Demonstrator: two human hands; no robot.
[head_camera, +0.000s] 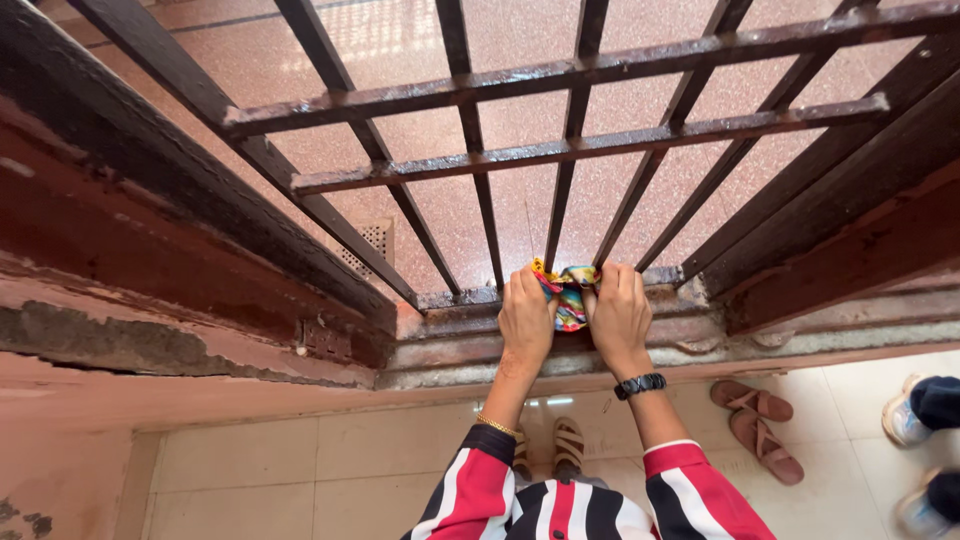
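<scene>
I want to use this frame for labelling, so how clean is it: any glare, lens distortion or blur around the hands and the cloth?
Head view: wide-angle lens makes the window bars fan out; bright daylight behind washes out the pink floor at top. Left hand, right hand and the multicoloured cloth are sharp, evenly lit, without glare. A small glint marks the tiles below.

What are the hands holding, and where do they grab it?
Both hands hold a colourful cloth against the bottom rail of the barred gate. The left hand grips its left end, the right hand its right end.
</scene>
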